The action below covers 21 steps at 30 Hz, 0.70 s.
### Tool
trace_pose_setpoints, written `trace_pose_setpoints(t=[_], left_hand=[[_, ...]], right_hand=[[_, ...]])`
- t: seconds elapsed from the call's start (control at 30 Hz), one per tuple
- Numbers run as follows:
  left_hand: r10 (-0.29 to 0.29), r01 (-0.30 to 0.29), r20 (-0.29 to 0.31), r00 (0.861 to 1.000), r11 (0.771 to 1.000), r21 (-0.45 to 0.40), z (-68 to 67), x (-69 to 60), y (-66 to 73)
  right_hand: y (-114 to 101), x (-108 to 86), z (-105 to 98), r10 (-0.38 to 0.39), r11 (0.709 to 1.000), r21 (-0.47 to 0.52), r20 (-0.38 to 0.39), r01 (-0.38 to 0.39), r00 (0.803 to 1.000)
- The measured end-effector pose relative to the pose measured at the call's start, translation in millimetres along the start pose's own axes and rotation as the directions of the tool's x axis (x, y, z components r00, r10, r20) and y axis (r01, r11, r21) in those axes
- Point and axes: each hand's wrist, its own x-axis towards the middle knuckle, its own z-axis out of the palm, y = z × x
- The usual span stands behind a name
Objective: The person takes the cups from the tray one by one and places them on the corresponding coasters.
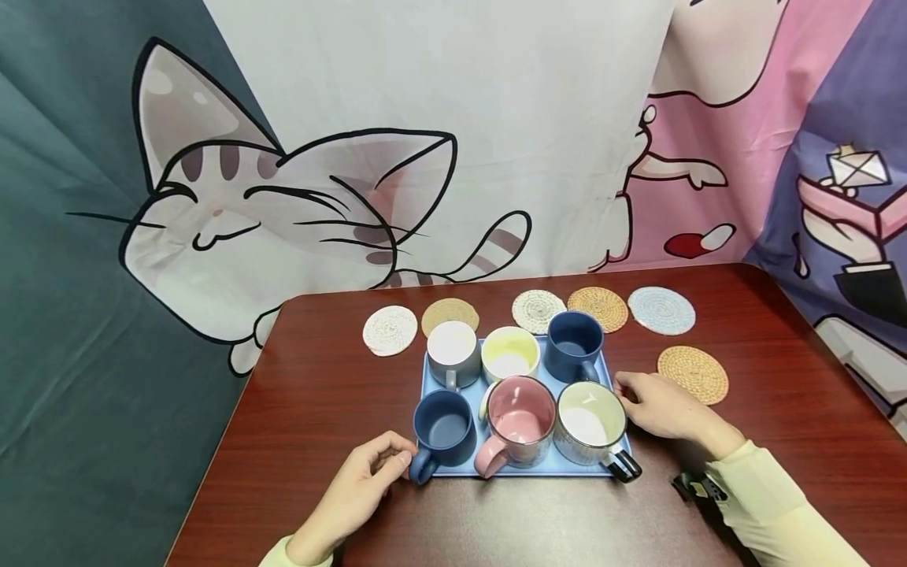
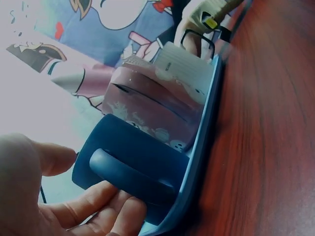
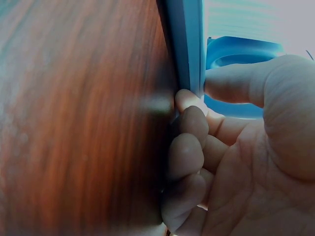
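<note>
A light blue tray (image 1: 524, 471) holds several mugs. In its front row stand a blue mug (image 1: 444, 429), a pink mug (image 1: 520, 417) and a cream mug (image 1: 591, 424) with a black handle; behind are a grey-white mug (image 1: 453, 354), a yellow-lined mug (image 1: 510, 353) and a dark blue mug (image 1: 574, 346). My left hand (image 1: 364, 484) grips the tray's left edge, its fingers (image 2: 125, 216) close to the blue mug's handle; the exact contact is partly hidden. At the right edge, my right hand (image 1: 666, 405) pinches the tray rim (image 3: 189, 44) between thumb and curled fingers.
Round woven coasters lie behind the tray, among them a white one (image 1: 390, 331), a tan one (image 1: 449, 315) and a pale blue one (image 1: 661, 310). Another tan coaster (image 1: 693, 375) lies just beyond my right hand. A cartoon-printed cloth (image 1: 453, 79) hangs behind the table (image 1: 319, 378).
</note>
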Motion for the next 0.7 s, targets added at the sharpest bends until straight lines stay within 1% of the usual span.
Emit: trace_pose_setpoints(t=[0.1, 0.2, 0.3, 0.37, 0.5, 0.7], left_hand=[[0.012, -0.011, 0.035, 0.999, 0.999, -0.031, 1.8, -0.9, -1.5], [0.021, -0.012, 0.096, 0.995, 0.995, -0.095, 3.7, -1.5, -3.6], [0.007, 0.018, 0.156, 0.988, 0.988, -0.153, 6.8, -0.6, -5.4], [0.01, 0.021, 0.179, 0.984, 0.986, -0.166, 9.3, -0.1, -7.0], [0.024, 0.01, 0.197, 0.98, 0.985, -0.17, 15.1, 0.9, -10.1], [0.043, -0.009, 0.187, 0.981, 0.984, -0.176, 21.7, 2.4, -10.1]], right_hand=[[0.5, -0.4, 0.5, 0.002, 1.0, -0.001, -0.001, -0.002, 1.0], [0.6, -0.1, 1.3, -0.003, 1.0, -0.008, -0.008, 0.003, 1.0], [1.0, -0.2, 1.6, -0.008, 1.0, -0.016, -0.013, 0.008, 1.0], [1.0, 0.0, 2.0, -0.01, 1.0, -0.018, -0.014, 0.01, 1.0], [0.7, 0.3, 2.7, -0.012, 1.0, -0.022, -0.019, 0.012, 1.0], [1.0, -1.1, 1.8, -0.015, 0.999, -0.032, -0.032, 0.014, 0.999]])
